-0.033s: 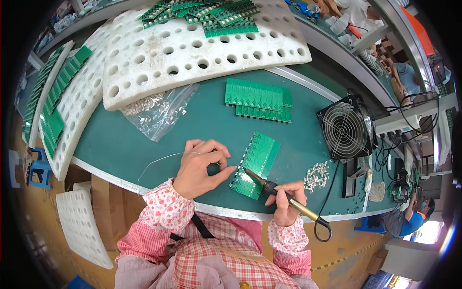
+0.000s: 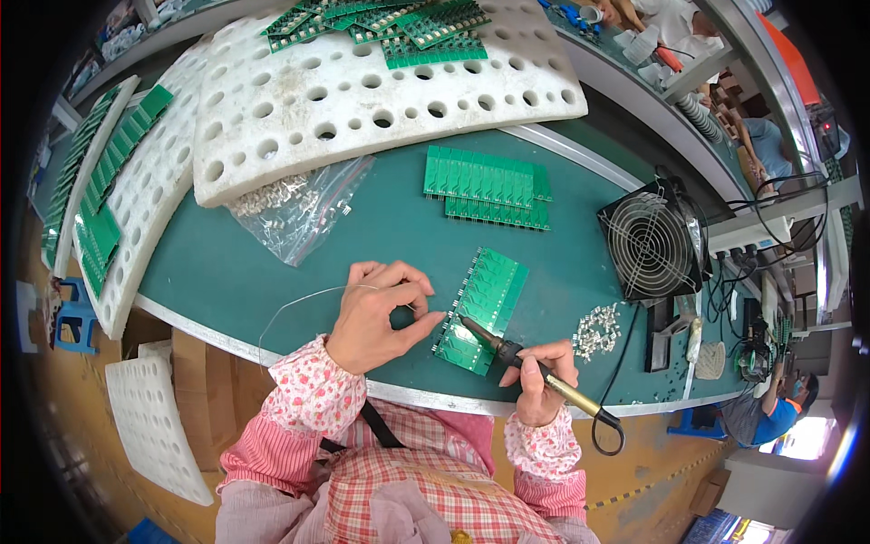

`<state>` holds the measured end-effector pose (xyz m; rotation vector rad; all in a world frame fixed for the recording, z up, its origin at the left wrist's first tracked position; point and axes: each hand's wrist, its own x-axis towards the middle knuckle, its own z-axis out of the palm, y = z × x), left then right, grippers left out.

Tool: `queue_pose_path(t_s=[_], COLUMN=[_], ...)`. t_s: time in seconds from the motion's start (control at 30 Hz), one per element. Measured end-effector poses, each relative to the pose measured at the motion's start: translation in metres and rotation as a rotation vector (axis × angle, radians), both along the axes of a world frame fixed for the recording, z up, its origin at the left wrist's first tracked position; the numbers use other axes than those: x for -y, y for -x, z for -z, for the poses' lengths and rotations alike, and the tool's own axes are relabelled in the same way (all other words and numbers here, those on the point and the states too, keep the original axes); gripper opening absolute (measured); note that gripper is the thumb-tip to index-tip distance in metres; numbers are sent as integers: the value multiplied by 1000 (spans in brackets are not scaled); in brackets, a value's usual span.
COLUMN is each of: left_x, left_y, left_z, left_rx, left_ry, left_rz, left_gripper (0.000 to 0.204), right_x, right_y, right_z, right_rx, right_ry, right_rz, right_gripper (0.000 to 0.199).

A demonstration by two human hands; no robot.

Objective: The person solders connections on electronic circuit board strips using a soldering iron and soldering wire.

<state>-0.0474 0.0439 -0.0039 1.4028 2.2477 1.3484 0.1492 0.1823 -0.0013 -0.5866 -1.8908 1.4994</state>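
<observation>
At the far left, two long white perforated foam trays are seen lying over the edge of the green bench, with rows of green circuit boards laid on them. A larger perforated foam slab is set across the back of the bench, and more green boards are piled at its far end. Under its front edge a clear plastic bag of small metal parts is partly covered.

The left hand is held over the bench with thumb and forefinger pinched together on a thin strand of solder wire, which is looped away to the left; the other fingers are curled loosely. Just to its right a green circuit-board panel is laid flat and slanted on the bench, its near edge touched by the tip of a soldering iron. The iron is gripped in the closed right hand, its cord looped below.

Behind the panel a stack of green boards is placed. Near the right edge a heap of small metal parts is seen, beside a black wire-guarded fan.

Against the earlier frame, no shift is made out: hands, iron and panel are placed alike.
</observation>
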Motion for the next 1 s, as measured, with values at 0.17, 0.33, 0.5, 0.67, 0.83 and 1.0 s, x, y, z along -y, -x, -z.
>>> queue_pose_path(t_s=[0.17,0.33,0.5,0.67,0.83,1.0], left_x=[0,-1,0,0,4,8], left_y=[1,-1,-3,-4,0,1], left_z=[0,1,1,0,1,0], left_rx=[-14,-30,-41,-25,66,98], left_ry=[2,-5,-17,-55,-80,-68], left_rz=[-11,-22,-33,-34,-15,50], left_gripper=[21,21,20,21,21,20], right_x=[-1,0,1,2,7,23], right_y=[2,1,1,-1,-7,-16], right_z=[-2,-4,-5,-5,0,1], right_rx=[-2,-10,7,14,-41,-66], right_ry=[-6,-13,-43,-54,41,156], right_rz=[-10,-16,-17,-12,98,142], right_gripper=[14,13,12,12,15,18])
